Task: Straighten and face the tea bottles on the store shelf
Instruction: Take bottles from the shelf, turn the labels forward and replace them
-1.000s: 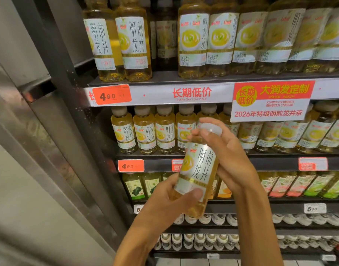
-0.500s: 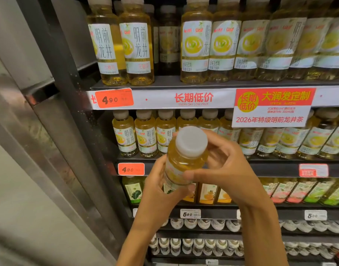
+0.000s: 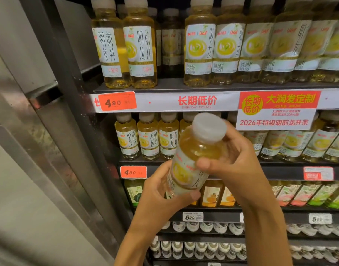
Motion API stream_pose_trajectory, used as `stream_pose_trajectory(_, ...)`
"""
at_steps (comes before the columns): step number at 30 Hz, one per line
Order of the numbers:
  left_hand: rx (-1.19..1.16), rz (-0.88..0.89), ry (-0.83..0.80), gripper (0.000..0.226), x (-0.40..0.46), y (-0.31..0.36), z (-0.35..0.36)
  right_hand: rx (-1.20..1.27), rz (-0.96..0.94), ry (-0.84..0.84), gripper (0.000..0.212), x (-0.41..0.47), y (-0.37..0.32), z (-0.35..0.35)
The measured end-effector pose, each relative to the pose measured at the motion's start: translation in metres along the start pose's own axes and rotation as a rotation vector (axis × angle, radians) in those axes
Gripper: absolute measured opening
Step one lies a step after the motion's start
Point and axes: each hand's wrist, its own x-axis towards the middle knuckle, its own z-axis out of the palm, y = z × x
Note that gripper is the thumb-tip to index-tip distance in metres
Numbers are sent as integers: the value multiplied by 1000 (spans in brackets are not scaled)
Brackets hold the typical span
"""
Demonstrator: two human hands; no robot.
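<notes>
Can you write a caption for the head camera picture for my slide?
Both hands, left and right, hold a tilted tea bottle before the store shelf.

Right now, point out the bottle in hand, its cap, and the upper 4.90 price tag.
held tea bottle (image 3: 186, 173): head view, on its label.
white cap (image 3: 210, 127): head view, on the cap's top.
upper 4.90 price tag (image 3: 117, 101): head view, tag's middle.

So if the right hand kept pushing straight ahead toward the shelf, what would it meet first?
Probably the second-shelf tea bottles just behind the right hand, below the promo sign. Depth is unclear; the held bottle may touch first.
</notes>
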Motion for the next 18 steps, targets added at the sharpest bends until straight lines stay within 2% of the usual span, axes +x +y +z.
stream_pose_trajectory(2, -41, -24, -23, 47, -2, 2, -1, 58, 33, 38, 66, 2, 2, 1)
stream_pose_trajectory(5, -83, -69, -76, 46, -5, 3, 3, 120, 96, 64, 59, 3, 5, 0)
stream_pose_trajectory(8, -144, -150, -72, 82, -3, 2, 8, 205, 152, 138, 42, 3, 8, -3)
stream_pose_trajectory(10, -155, -183, -41, 98, 0, 0, 8, 216, 145, 168, 40, 4, 9, -3)
stream_pose_trajectory(12, -164, -187, -43, 96, -1, -2, 8, 221, 140, 207, 46, 5, 11, -3)
stream_pose_trajectory(15, -238, -216, -26, 72, -2, -5, 7, 248, 128, 246, 51, 7, 13, -2)
stream_pose_trajectory(18, -485, -342, -113, 64, -3, -7, 6, 294, 131, 258, 49, 9, 18, -1)
